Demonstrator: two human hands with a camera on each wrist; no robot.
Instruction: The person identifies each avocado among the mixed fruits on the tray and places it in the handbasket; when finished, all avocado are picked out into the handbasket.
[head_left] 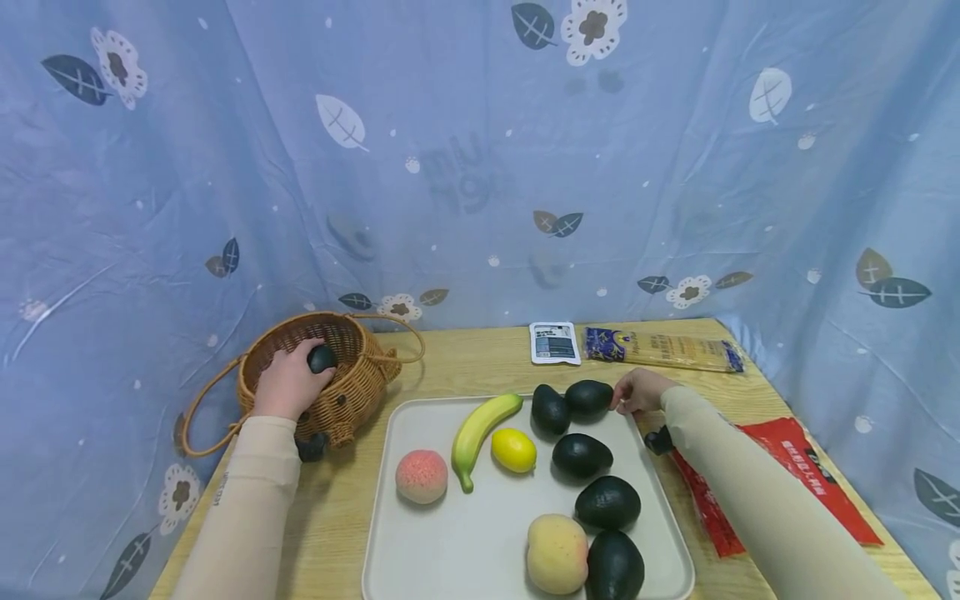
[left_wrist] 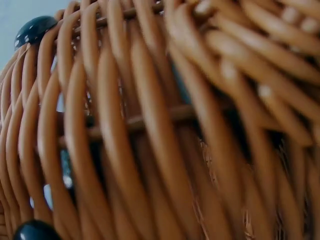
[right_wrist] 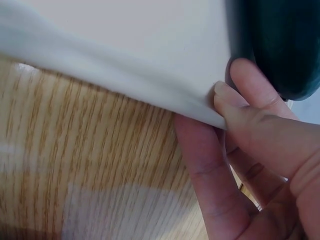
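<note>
In the head view my left hand (head_left: 288, 382) holds a dark avocado (head_left: 322, 359) over the opening of a wicker basket (head_left: 352, 404) at the left. Woven strands of that basket fill the left wrist view, where the hand is hidden. At the right, my right hand (head_left: 640, 390) pinches the rim of a white tray (head_left: 480, 542) near its far right corner, thumb inside and a finger outside the edge. Close beside its fingertips lies another avocado (head_left: 589, 400). More avocados, a banana (head_left: 480, 433), a lemon (head_left: 513, 451), a pink peach (head_left: 422, 477) and a yellow peach (head_left: 557, 554) lie on the tray.
A white packet (head_left: 554, 343) and a yellow noodle pack (head_left: 663, 349) lie along the table's back edge. Under and beside my right forearm is a red bag (head_left: 810, 479). A blue patterned curtain (head_left: 480, 167) hangs behind the wooden table.
</note>
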